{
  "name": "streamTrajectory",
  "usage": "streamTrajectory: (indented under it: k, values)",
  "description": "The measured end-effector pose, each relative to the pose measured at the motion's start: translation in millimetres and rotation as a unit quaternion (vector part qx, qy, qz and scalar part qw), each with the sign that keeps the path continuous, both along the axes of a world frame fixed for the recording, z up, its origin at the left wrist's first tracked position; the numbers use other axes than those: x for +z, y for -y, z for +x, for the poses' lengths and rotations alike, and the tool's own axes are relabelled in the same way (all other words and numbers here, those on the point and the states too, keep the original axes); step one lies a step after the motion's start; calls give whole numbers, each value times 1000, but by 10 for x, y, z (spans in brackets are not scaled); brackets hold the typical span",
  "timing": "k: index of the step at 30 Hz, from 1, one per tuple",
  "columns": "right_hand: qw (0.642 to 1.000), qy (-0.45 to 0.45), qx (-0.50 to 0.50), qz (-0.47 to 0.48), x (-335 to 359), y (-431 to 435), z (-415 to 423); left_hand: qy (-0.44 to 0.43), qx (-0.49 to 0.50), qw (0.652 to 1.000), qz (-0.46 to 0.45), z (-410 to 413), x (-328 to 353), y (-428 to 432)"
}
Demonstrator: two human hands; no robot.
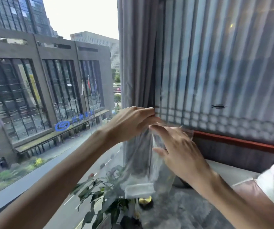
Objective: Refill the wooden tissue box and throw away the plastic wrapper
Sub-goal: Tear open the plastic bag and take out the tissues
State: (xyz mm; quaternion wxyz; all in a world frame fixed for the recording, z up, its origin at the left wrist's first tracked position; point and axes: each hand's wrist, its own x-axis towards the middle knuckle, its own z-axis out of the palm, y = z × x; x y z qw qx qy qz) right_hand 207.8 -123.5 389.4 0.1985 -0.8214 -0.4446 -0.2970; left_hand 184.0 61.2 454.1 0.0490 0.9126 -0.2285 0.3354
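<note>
left hand (129, 124) fingers pinch wrapper (142, 162) top | right hand (180, 154) fingers spread on it | plant (103, 200) below, curtain (136, 63) close behind

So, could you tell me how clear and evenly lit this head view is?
Head view: motion blur smears the right hand and clear wrapper; wide-angle distortion bends the buildings; the sky is blown out white.

High-rise room: grey curtain (137, 63), potted plant (103, 199), window (50, 80) over city street.
</note>
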Motion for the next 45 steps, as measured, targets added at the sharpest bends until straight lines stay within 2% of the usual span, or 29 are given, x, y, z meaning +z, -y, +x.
streamTrajectory:
  k: [1, 6, 13, 19, 23, 29, 34, 37, 41, 43, 45]
  values:
    - [999, -26, -7, -19, -15, -22, 38, -19, -7, 1000, -5, 12, -58, -32]
    - [993, -1, -56, -105, -378, -58, 117, -108, 10, 992, -69, 49, -531, -190]
    - [976, -170, -5, -132, -1456, 83, -89, -177, 25, 977, -116, -218, -1833, -137]
    - [942, -260, -23, -211, -2512, 304, -577, -272, 106, 947, -131, -610, -3227, 57]
    - [920, -311, -23, -235, -2922, 466, -881, -288, 123, 941, -127, -796, -3725, 182]
    - [910, -337, 0, -243, -3015, 723, -1179, -295, 104, 949, -48, -942, -3940, 225]
    - [883, -371, 18, -288, -2949, 917, -1407, -227, 114, 967, -16, -952, -3854, 208]
    - [876, -378, 16, -300, -2922, 924, -1508, -233, 121, 965, -23, -954, -3832, 273]
    - [876, -424, -22, -230, -2963, 770, -1480, -244, 106, 963, -37, -965, -3756, 411]
    - [873, -411, -58, -257, -3041, 489, -1319, -244, 89, 965, -32, -976, -3705, 490]
    - [850, -435, -89, -283, -3216, 171, -1127, -235, 71, 969, -28, -978, -3658, 552]
